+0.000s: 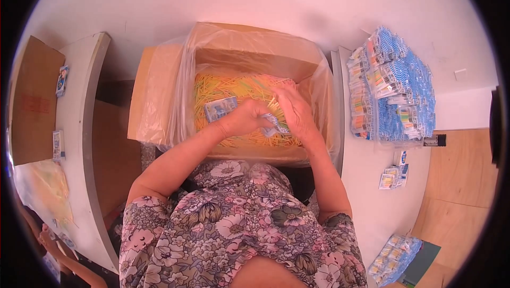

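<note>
White tables (382, 203) — plastic-lined cardboard box (159, 91) between, white wall behind

A heap of blue-and-white packets (394, 92) is seen on the right table (372, 203); a few loose packets (393, 175) are noted nearby.

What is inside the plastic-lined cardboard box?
The plastic-lined cardboard box holds a heap of thin yellow and orange sticks and a small blue-printed packet. Both hands cover part of the heap; the bottom is hidden.
</note>
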`<state>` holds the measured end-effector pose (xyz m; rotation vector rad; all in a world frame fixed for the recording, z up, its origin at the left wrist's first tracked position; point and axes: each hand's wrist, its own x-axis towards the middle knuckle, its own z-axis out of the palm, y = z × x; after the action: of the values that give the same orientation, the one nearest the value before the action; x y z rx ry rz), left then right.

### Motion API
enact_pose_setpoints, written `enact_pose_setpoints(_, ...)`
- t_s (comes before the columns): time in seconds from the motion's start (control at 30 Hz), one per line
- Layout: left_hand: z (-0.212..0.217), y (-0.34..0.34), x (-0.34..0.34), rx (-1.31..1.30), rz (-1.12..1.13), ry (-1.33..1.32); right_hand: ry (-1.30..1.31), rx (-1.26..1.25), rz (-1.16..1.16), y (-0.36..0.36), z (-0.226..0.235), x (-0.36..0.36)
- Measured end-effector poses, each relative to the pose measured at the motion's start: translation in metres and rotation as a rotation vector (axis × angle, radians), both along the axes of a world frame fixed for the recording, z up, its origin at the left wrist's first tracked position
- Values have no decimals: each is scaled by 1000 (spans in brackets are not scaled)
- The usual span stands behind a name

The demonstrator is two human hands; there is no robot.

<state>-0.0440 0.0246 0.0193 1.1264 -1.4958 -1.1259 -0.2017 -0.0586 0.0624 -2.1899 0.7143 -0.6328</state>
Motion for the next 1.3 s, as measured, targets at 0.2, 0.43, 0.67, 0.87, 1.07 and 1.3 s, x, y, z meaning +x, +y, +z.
enact_pose_setpoints(0.2,-9,0,-2,-233,60,-159,102,-48,-137,12,-5,17)
enact_pose_setpoints(0.43,-12,-3,13,195,-93,209,-51,137,-307,-10,-19,5)
enact_pose_setpoints(0.67,-8,-6,27,477,7,430,366,315,86,-7,-45,-37)
enact_pose_setpoints(0.87,-19,-6,28,387,19,412,529,97,226,9,-29,-31)
enact_pose_setpoints(1.07,-10,-5,24,392,72,473,131,539,-48,-11,-17,-40)
enact_pose_setpoints(1.3,-11,-5,28,342,180,406,187,508,68,-2,20,-14)
